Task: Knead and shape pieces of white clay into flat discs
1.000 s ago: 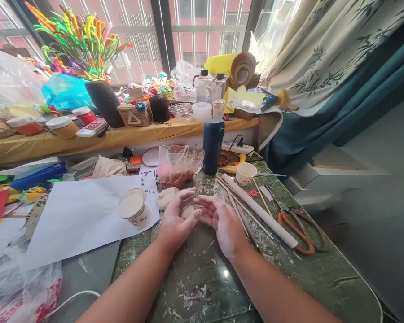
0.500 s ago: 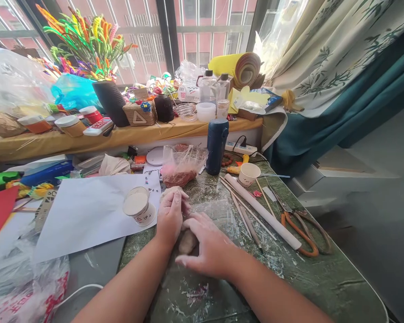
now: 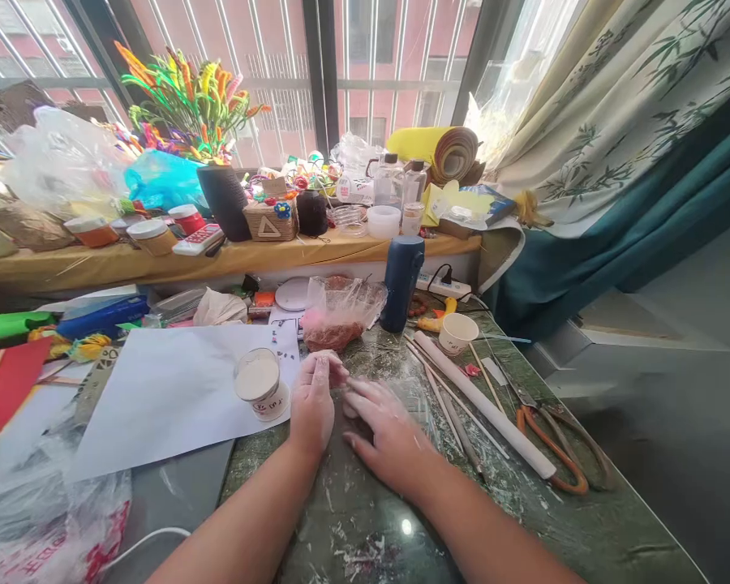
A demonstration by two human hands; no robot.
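My left hand rests on the green marbled table, dusted white. Its fingers curl over a pale dough lump at the edge of the white paper sheet. Just to the right lies my right hand, palm down, with fingers stretched flat and pointing left toward the left hand. Whatever may be under its palm is hidden. A paper cup of white powder stands on its side just left of my left hand. A sheet of clear plastic film lies by my right hand.
Right of my hands lie a white rod, thin wooden sticks, orange-handled scissors and a small paper cup. Behind stand a dark blue bottle and a plastic bag of reddish stuff. A cluttered shelf runs along the window.
My right hand has slid forward over the small dough piece, which no longer shows. My left hand stays curled on the lump. My view has shifted a little left.
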